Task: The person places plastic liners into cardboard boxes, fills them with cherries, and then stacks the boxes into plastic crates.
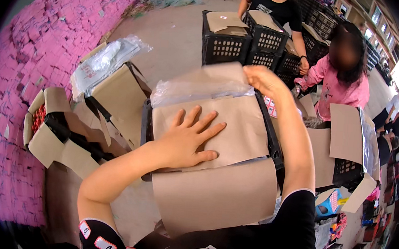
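Observation:
Directly before me stands a black plastic crate (269,129) lined with brown paperboard and clear plastic film (202,90). My left hand (191,141) lies palm down, fingers spread, on the brown sheet (244,123) covering its top. At the far right corner, my right hand (265,81) has its fingers on the edge of the far brown flap (221,73), which is raised and blurred. The near flap (214,193) hangs outward over the crate's side towards my body. Whatever lies under the sheet is hidden.
To the left are a lined crate with folded plastic film (103,64) on it and a box of red fruit (38,118). Pink stacks (49,51) line that side. Black crates (225,48) stand ahead; two people are beyond. Another lined crate (348,169) is at right.

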{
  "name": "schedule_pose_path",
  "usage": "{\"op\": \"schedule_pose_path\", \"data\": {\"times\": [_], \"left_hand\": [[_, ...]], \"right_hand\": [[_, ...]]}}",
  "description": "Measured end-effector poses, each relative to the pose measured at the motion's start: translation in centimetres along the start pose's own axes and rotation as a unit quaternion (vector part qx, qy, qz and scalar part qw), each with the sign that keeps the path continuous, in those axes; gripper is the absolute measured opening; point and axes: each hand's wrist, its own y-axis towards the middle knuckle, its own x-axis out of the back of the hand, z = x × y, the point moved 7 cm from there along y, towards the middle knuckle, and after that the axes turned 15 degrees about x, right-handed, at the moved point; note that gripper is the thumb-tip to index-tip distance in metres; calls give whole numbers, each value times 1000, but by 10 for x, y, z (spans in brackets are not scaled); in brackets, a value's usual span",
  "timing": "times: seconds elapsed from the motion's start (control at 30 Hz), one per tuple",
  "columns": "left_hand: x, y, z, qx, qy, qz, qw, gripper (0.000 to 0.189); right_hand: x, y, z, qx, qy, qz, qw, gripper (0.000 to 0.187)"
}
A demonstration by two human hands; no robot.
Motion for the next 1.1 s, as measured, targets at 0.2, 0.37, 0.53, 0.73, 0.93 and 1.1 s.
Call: {"op": "schedule_pose_path", "data": {"times": [0.2,0.37,0.53,0.73,0.93,1.1], "left_hand": [[-5,-6,10,7,-16,9,1000,70],[32,-59,-24,-168,-135,110,970,51],[152,-63,-13,43,-309,-272,910,33],[23,-53,42,-45,-117,28,992,49],[27,-110,37,-67,-145,192,968,68],[25,-124,24,23,-154,20,988,61]], "right_hand": [[-72,-59,65,68,-237,38,968,40],[-95,-121,66,144,-437,202,865,25],[-82,-129,61,136,-407,185,884,23],[-88,-173,71,113,-394,221,885,44],[-101,-210,75,106,-440,242,858,63],[-109,-216,84,227,-473,177,833,48]]}}
